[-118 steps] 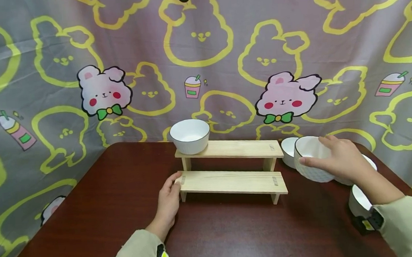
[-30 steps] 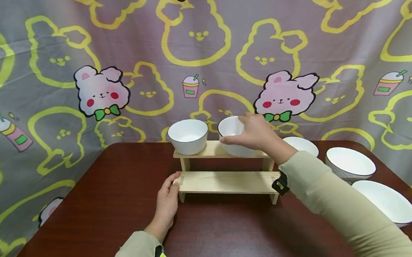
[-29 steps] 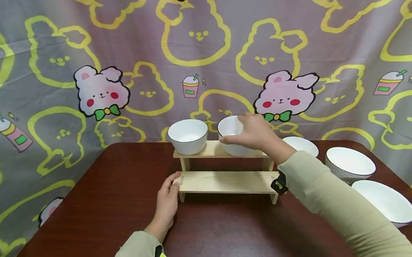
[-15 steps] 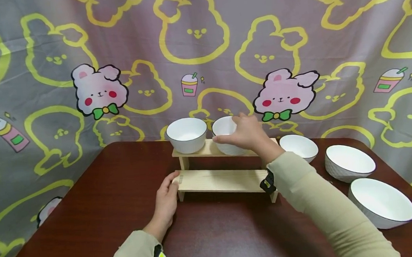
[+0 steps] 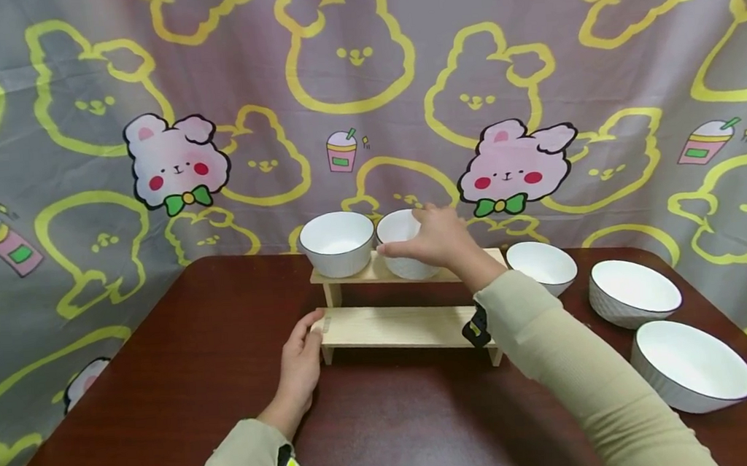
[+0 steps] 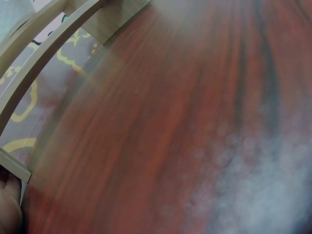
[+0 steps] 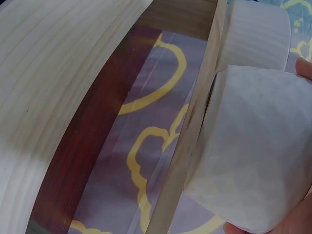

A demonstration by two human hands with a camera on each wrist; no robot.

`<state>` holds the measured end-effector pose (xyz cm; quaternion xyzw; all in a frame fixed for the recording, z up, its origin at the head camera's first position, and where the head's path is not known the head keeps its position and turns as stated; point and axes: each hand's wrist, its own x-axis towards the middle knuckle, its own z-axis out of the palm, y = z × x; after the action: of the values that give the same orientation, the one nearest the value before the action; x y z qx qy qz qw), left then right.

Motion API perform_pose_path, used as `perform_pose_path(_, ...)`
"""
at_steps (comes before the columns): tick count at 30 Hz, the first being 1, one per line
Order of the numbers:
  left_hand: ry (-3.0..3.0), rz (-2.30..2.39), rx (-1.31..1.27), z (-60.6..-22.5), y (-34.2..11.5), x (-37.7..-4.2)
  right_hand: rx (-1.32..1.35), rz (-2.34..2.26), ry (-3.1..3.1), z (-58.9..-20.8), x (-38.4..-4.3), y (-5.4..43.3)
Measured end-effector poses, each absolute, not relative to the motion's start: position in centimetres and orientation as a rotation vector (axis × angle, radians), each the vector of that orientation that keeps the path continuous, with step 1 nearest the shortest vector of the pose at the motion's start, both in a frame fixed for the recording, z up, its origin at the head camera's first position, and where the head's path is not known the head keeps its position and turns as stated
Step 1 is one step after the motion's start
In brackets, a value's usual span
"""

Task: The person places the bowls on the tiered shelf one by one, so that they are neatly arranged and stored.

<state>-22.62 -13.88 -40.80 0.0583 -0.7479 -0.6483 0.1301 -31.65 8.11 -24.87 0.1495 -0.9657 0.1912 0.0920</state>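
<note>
A two-tier wooden shelf (image 5: 394, 326) stands on the table. On its upper board, toward the left end, sits a white bowl with a dark rim (image 5: 338, 243). Just right of it, my right hand (image 5: 443, 241) grips a second white bowl (image 5: 405, 266), thumb at the near side and fingers across the far rim. The right wrist view shows this bowl's faceted wall (image 7: 258, 146) over the board, close beside the first bowl (image 7: 256, 36). My left hand (image 5: 299, 363) holds the left end of the lower board, its fingertips partly hidden.
Three more white bowls stand on the right of the dark red wooden table (image 5: 161, 381): a far one (image 5: 544, 267), a middle one (image 5: 635, 293) and a near one (image 5: 693, 365). A patterned curtain (image 5: 360, 66) hangs behind the table.
My right hand has brought the second bowl from the right side onto the upper board, then shifted it left toward the first bowl. My left hand has stayed at the shelf end.
</note>
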Motion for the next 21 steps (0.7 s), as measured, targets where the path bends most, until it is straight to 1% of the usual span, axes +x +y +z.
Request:
perform_pose_path(12, -2.189, -1.884, 0.168, -40.78, -13.89, -22.77, 0.417, 0.523, -2.935, -24.78, -32.22, 7.83)
perform_pose_path(21, -2.184, -1.887, 0.153, -40.71, -13.84, -22.66, 0.472, 0.498, -2.936, -24.75, -32.32, 7.95)
